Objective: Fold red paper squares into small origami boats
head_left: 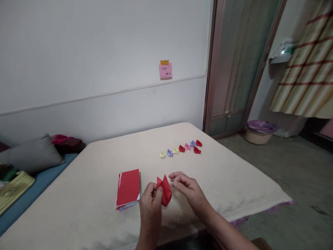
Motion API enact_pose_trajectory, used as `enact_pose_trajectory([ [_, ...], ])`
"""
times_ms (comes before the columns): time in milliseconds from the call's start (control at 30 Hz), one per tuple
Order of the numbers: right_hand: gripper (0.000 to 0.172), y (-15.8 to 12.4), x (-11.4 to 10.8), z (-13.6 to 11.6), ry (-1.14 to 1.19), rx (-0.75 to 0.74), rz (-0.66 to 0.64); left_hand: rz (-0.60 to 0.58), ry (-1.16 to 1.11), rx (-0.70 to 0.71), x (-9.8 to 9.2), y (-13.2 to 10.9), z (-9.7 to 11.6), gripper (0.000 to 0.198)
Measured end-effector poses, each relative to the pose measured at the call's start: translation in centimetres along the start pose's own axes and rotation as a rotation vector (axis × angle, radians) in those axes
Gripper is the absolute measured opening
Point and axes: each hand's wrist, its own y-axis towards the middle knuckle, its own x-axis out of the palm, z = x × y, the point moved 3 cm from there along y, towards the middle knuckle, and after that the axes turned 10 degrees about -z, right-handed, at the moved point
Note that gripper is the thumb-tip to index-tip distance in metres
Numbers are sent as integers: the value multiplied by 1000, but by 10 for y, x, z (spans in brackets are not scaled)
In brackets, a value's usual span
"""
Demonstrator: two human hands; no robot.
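A piece of folded red paper [165, 195] with two pointed tips at its top is pinched between the thumb and fingers of my left hand [151, 201]. My right hand [189, 190] is just to the right of the paper, its fingers curved and apart, with nothing seen in them. Left of my hands lies a stack of coloured paper [128, 188] with a red sheet on top. Farther back, several small folded paper boats stand in a slanting row, among them a yellow boat [162, 155], a pink boat [187, 147] and a red boat [197, 150].
The cream-covered table [104, 173] fills the middle, against a white wall with a pink note [165, 71]. A grey cushion [43, 154] and a yellow tray [17, 189] lie at the left. A lined bin [258, 135] stands on the floor at right, near a sliding door [239, 69].
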Motion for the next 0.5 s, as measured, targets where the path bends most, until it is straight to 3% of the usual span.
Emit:
enact_pose_trajectory([
  [167,10,1,8,2,70,19,-142,-30,-63,-15,3,1,2,22],
  [333,10,3,7,13,304,100,-124,-73,-253,-73,5,5,-6,24],
  [500,10,3,7,11,326,68,-109,-77,-357,-102,6,6,-13,22],
])
